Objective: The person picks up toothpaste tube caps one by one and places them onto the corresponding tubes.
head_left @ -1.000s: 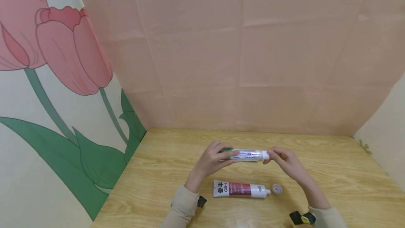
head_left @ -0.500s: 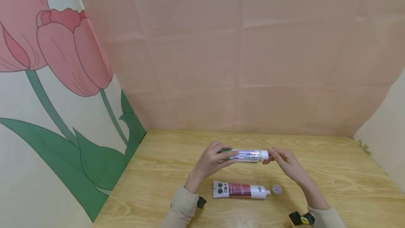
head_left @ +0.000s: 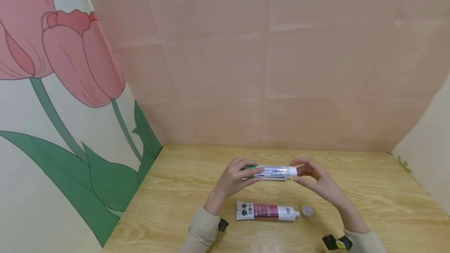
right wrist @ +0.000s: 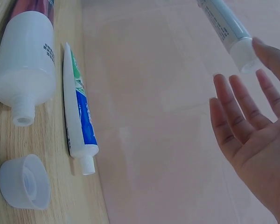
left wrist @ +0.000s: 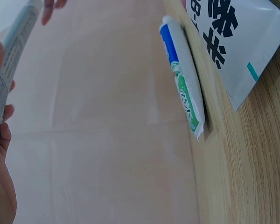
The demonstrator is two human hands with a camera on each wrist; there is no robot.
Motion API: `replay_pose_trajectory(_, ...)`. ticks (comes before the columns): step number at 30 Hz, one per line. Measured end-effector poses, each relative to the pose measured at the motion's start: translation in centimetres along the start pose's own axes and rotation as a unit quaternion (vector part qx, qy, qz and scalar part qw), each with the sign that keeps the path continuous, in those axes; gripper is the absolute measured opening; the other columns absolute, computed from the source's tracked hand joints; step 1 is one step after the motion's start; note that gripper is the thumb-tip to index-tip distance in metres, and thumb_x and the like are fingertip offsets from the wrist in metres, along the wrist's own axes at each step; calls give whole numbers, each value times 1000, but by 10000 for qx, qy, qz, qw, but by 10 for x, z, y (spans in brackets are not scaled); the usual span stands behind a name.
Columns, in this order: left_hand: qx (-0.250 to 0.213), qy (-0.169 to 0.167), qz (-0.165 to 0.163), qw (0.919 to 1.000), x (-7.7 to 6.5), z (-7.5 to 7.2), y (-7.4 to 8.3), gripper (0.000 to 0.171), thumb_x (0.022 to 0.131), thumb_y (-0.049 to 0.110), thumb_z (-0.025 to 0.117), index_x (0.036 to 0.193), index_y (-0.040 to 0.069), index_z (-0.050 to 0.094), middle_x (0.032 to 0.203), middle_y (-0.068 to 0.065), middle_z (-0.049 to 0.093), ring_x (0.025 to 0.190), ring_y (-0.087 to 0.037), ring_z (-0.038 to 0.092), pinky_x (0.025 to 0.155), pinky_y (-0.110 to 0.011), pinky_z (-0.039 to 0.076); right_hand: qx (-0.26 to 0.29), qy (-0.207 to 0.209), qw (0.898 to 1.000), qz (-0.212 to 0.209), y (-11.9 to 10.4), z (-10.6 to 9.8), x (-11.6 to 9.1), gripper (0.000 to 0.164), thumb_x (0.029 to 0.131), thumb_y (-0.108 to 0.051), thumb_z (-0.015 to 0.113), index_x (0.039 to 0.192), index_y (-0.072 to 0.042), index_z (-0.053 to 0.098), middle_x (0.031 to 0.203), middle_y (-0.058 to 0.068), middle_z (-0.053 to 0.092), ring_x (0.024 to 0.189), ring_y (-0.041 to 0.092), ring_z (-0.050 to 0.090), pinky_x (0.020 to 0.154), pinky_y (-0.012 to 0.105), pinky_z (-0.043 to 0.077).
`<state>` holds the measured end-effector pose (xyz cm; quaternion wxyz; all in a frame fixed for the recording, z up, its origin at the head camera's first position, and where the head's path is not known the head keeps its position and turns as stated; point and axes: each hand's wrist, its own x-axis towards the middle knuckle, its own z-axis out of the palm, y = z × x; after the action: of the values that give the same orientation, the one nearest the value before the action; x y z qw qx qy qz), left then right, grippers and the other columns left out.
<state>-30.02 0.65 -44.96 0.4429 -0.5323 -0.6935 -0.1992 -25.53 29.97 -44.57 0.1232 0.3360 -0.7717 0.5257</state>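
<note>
In the head view my left hand (head_left: 232, 179) grips a white, blue and green toothpaste tube (head_left: 274, 171) above the table, its white cap (head_left: 293, 171) pointing right. Around that cap end, my right hand (head_left: 318, 177) has its fingers parted and slightly bent. In the right wrist view the thumb tip overlaps the cap; I cannot tell whether it touches. Nearer me lies a white and maroon toothpaste tube (head_left: 266, 211) with a bare nozzle, next to a loose round cap (head_left: 307, 211). A blue and green toothpaste tube (left wrist: 182, 79) lies behind, mostly hidden in the head view.
The wooden table (head_left: 168, 206) meets a pink cloth backdrop (head_left: 225, 69) at its far edge. A wall with painted tulips (head_left: 77, 61) borders it on the left, and a pale wall (head_left: 432, 136) stands on the right.
My right hand's fingers have spread from a pinch at the cap end into a wider, looser shape. The left hand and its tube have stayed nearly still.
</note>
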Motion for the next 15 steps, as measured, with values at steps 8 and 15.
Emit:
replay_pose_trajectory(8,8,-22,2,10000,-3,-4,2,30,81,30,70,109,20,69,99,1,63,83,-14,56,79,-17,44,-43,-68,9998,-162,-6,4,-4,47,79,10,65,123,1,49,120,10,54,98,13,59,82,23,50)
replay_pose_trajectory(15,-59,-54,24,10000,-5,-6,4,31,81,31,70,110,20,69,99,1,63,85,-12,55,80,-17,44,-259,29,9996,61,-5,7,-10,37,81,6,65,114,-6,55,113,7,57,94,11,60,80,22,50)
